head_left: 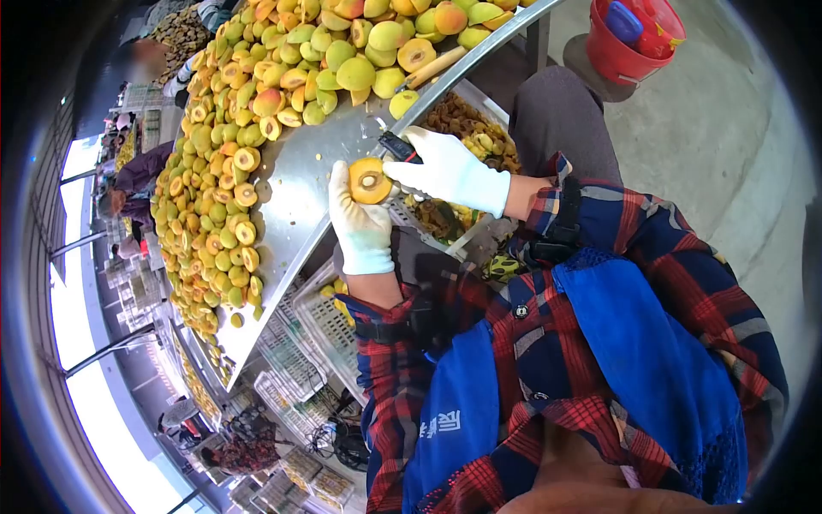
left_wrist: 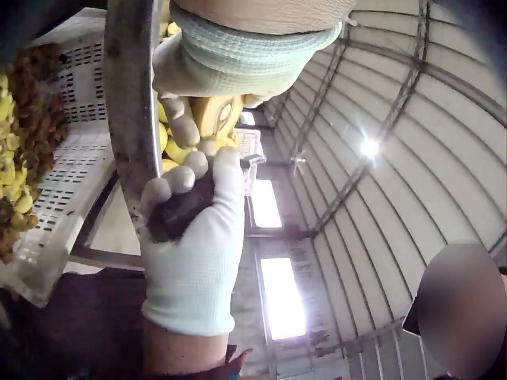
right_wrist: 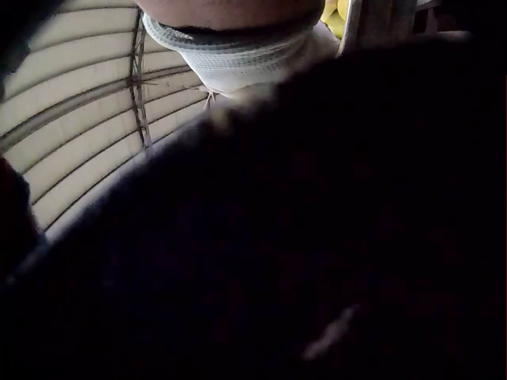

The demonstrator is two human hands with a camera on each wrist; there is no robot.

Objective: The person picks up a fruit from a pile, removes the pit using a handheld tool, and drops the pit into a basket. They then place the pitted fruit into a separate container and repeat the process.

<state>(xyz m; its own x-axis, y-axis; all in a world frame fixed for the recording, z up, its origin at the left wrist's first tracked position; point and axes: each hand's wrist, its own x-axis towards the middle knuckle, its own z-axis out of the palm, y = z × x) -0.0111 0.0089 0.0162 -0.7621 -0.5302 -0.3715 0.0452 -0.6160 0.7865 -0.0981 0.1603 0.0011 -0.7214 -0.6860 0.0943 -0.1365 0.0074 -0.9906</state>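
Note:
In the head view my gloved left hand [head_left: 362, 227] grips a halved peach [head_left: 370, 181], its cut face up and the stone in the middle. My gloved right hand [head_left: 449, 169] has its fingers curled round the black handle of a small pitting tool [head_left: 398, 146]. A thin metal tip sticks out from that handle, beyond the peach. The right thumb reaches the edge of the peach. Seen from the left wrist, the dark handle [left_wrist: 184, 212] lies in the right palm. Dark cloth covers most of the right wrist view, leaving only a glove cuff [right_wrist: 238, 55] visible.
Many halved peaches [head_left: 231, 163] are heaped on a metal table [head_left: 295, 176], whose edge runs beside the hands. A wooden-handled tool [head_left: 435, 67] lies near this edge. Below stands a white crate [left_wrist: 83, 119] of brown and yellow scraps. A red bucket [head_left: 629, 51] stands on the floor.

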